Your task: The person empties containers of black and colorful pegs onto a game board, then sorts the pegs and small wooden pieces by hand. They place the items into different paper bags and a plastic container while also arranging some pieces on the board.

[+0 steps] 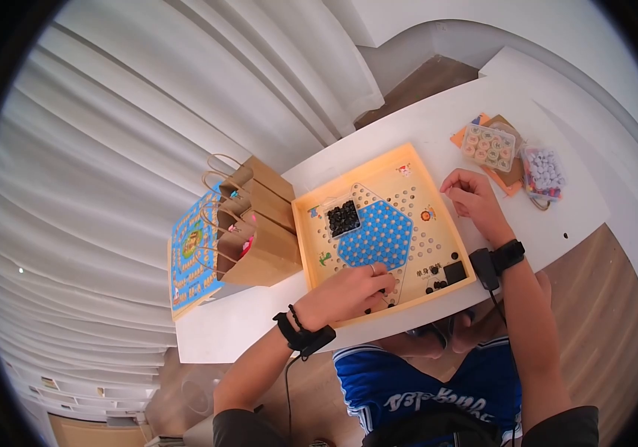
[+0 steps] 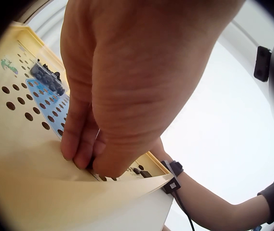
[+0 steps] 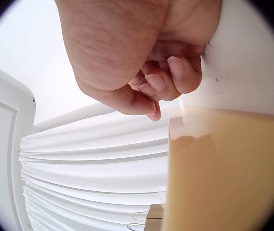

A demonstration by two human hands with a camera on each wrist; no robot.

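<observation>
A wooden game board (image 1: 311, 261) with raised edges, rows of holes and a blue hexagon (image 1: 375, 237) lies on the white table. My left hand (image 1: 352, 289) reaches over its near edge, thumb and fingertips brought together low at the holes. Between those fingertips a bit of a small black game piece (image 2: 92, 162) shows, mostly hidden by the fingers. Several black pieces (image 1: 438, 285) sit at the near right corner, beside a black square (image 1: 454, 273). A clear box of black pieces (image 1: 343, 217) stands on the board's left part. Beside the right edge, my right hand (image 1: 475, 200) hangs loosely curled, holding nothing.
Brown paper bags (image 1: 263, 249) with string handles stand left of the board, next to a blue printed board (image 1: 191, 249). At the right lie a clear box of round pieces (image 1: 489, 147) and a box of white pieces (image 1: 544, 173). White curtains (image 1: 185, 89) hang beyond.
</observation>
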